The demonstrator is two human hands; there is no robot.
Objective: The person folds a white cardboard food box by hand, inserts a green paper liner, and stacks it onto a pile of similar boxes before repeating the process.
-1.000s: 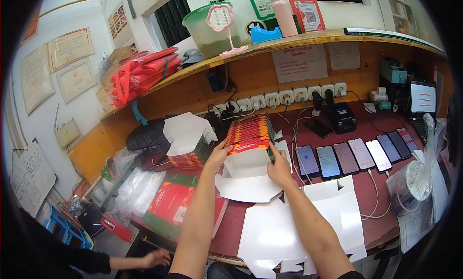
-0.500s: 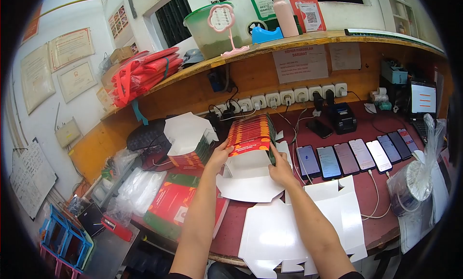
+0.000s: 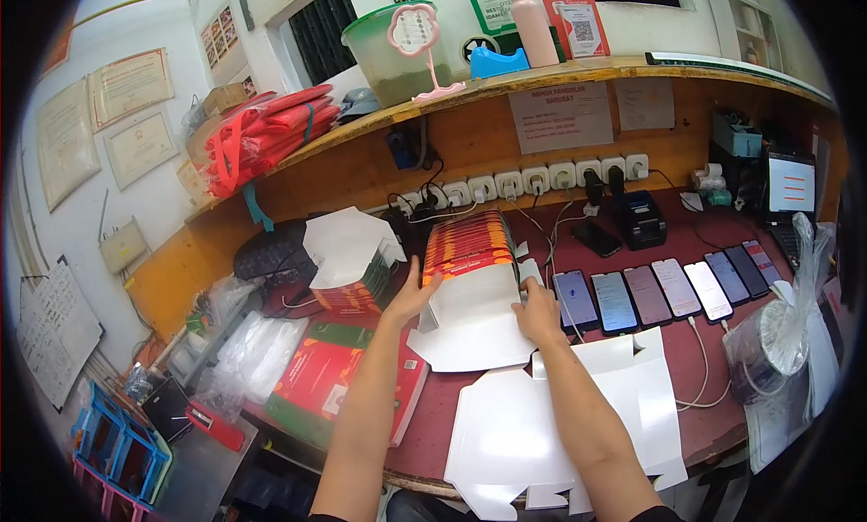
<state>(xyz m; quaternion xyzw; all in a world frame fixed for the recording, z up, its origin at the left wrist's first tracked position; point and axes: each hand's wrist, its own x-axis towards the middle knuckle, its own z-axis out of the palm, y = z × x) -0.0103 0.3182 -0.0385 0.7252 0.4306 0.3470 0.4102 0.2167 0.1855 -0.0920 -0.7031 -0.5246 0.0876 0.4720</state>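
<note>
A nested stack of red-and-orange cardboard food boxes (image 3: pixel 470 242) lies on the desk in front of me, the white inside of the nearest box (image 3: pixel 479 319) facing me. My left hand (image 3: pixel 411 298) rests along the left side of the stack, thumb and fingers apart. On the right side, my right hand (image 3: pixel 539 314) has its fingers curled at the nearest box's edge; its fingertips are partly hidden. Flat white box blanks (image 3: pixel 533 423) lie under my right forearm. A second nested stack of boxes (image 3: pixel 352 251) stands left of my left hand.
Flat red-and-green printed cardboard (image 3: pixel 343 377) and clear plastic bags (image 3: pixel 257 355) lie at the left. Several phones (image 3: pixel 664 292) line the right side, with charging cables (image 3: pixel 704 359) running among them. A black printer (image 3: pixel 641 221) stands behind, below a wooden shelf (image 3: pixel 560 74).
My left hand's fingers have loosened and spread at the box stack's side. My right hand has shifted slightly right and down along the near box. The stack stays almost in place.
</note>
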